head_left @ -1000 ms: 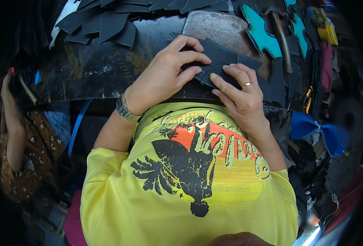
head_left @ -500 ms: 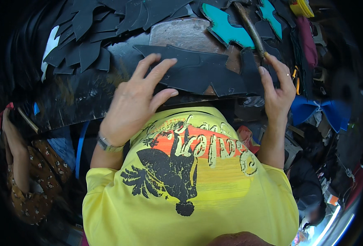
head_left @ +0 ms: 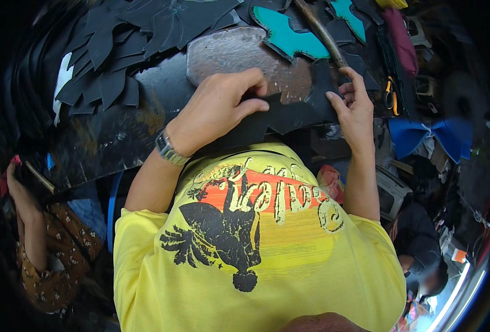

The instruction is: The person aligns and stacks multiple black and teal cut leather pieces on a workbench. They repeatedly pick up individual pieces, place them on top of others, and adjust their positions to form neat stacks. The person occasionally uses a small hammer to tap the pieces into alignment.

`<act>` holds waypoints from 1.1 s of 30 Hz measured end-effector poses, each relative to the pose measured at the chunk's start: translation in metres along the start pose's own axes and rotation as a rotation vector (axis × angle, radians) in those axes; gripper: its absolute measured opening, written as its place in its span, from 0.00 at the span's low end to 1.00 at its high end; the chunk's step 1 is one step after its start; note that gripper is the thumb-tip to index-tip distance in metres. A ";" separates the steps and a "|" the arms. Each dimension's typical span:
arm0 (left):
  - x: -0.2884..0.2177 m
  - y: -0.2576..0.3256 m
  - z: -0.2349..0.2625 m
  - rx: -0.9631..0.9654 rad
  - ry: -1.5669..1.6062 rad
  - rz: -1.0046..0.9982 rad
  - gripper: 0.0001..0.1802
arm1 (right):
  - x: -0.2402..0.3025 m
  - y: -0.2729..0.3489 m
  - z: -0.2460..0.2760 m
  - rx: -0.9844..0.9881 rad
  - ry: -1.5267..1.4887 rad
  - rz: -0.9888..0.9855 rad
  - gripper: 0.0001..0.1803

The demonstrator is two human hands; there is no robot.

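Note:
A flat black cut-out piece (head_left: 297,117) with notched edges lies along the table's near edge, by my shirt. My left hand (head_left: 223,102), wearing a watch, bends over its left part, thumb and forefinger curled in at its edge; that part is hidden. At its right end is my right hand (head_left: 357,105), thumb tip against the black material and fingers bent but apart. The forefinger is close to the end of a worn wooden handle (head_left: 321,33). Beyond the piece lies a worn grey-brown slab (head_left: 223,52), partly covered by a teal cut-out (head_left: 295,40).
Overlapping black cut-outs (head_left: 104,83) pile at the far left. A second teal piece (head_left: 349,19) lies far right, and orange-handled scissors (head_left: 389,98) at the right edge. Blue shaped pieces (head_left: 430,138) hang beyond. Another person's arm (head_left: 32,221) shows at left.
My left hand has moved right and its spread fingers have curled in. The black piece has come nearer my body, baring more of the slab. My right hand's fingers have bent further.

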State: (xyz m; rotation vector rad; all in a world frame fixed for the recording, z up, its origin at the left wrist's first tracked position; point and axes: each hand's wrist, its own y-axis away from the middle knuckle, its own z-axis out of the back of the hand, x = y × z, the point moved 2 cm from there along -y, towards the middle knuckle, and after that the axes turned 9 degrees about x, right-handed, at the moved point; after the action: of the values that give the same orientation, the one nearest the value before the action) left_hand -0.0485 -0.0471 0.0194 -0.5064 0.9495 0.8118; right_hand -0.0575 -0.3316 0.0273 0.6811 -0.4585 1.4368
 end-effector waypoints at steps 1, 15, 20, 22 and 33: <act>0.000 0.008 0.003 0.013 0.054 0.076 0.15 | -0.003 -0.001 0.000 0.010 -0.020 -0.007 0.30; -0.009 0.038 0.016 0.029 -0.019 0.002 0.09 | 0.054 -0.035 0.019 0.530 -0.003 0.518 0.28; -0.006 0.030 0.012 -0.029 0.161 0.180 0.10 | 0.072 -0.050 -0.010 0.119 0.251 0.733 0.35; -0.005 0.035 0.012 -0.055 0.263 0.291 0.10 | 0.068 -0.036 -0.012 0.144 -0.050 0.596 0.39; -0.002 0.006 0.012 -0.185 0.044 0.204 0.11 | 0.052 0.000 -0.045 0.248 -0.321 0.367 0.34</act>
State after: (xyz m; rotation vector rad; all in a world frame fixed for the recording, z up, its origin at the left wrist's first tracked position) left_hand -0.0475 -0.0361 0.0273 -0.5958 0.9825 1.0830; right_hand -0.0578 -0.2630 0.0287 1.0773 -0.6877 1.7546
